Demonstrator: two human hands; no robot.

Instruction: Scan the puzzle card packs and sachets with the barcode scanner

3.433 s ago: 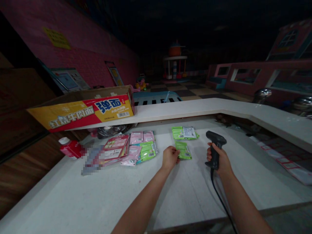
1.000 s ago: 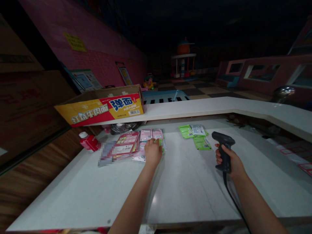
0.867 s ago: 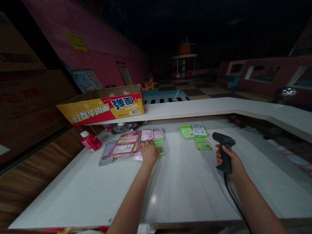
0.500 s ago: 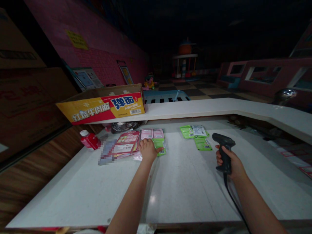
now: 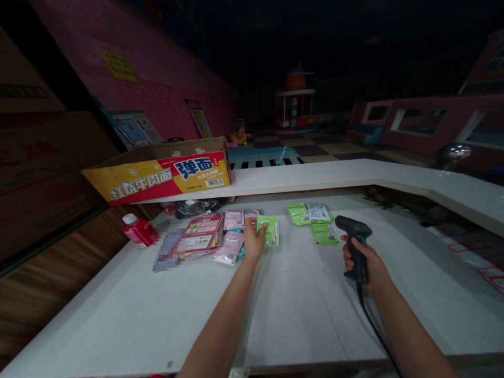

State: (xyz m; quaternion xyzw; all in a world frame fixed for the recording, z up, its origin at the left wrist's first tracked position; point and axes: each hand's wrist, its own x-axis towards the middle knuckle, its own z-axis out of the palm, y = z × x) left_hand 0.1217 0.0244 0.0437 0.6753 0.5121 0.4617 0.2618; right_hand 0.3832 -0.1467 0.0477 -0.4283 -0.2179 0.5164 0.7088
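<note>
My left hand pinches a small green packet at its left edge, beside a group of pink packets. Left of these lie red and pink flat packs, overlapping. My right hand is wrapped round the handle of a black barcode scanner; its cable runs down to the front edge. Between the hands, farther back, several green packets lie on the white counter, with a silvery-white packet on top of them.
A red bottle with a white cap leans at the left. On the raised ledge stands an open noodle carton. A dark bundle sits beneath the ledge. Papers lie at the right.
My left hand has closed on the green packet and drawn it rightward, off the pink packets. The scanner stays in my right hand, and the view has shifted slightly.
</note>
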